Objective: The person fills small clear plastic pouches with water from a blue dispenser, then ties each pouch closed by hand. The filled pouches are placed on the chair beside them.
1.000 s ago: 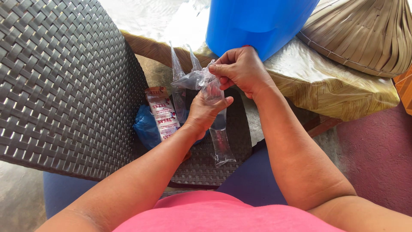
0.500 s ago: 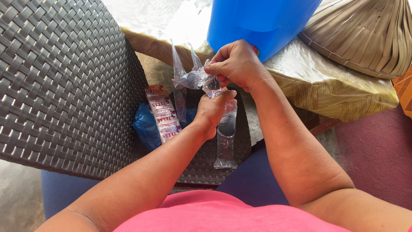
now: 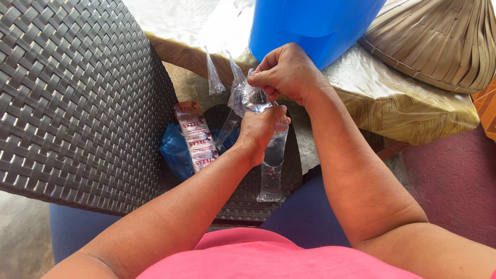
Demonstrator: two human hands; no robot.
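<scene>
A long, narrow clear plastic bag (image 3: 272, 165) filled with liquid hangs upright in front of me. My left hand (image 3: 261, 130) grips it just under its top. Directly above, my right hand (image 3: 287, 71) pinches the bag's twisted, crumpled neck (image 3: 247, 95). Two empty clear bag ends (image 3: 214, 77) stick up just left of my hands.
A dark woven wicker chair (image 3: 72, 103) fills the left, its seat holding a pack of plastic bags (image 3: 196, 137) on a blue bag (image 3: 175, 152). A blue bucket (image 3: 310, 23) stands on a covered table (image 3: 408, 111) beside a woven palm-leaf hat (image 3: 439, 41).
Both hands have lifted slightly and the filled bag hangs lower and straighter beneath my left hand. My right hand has kept twisting the bag's neck.
</scene>
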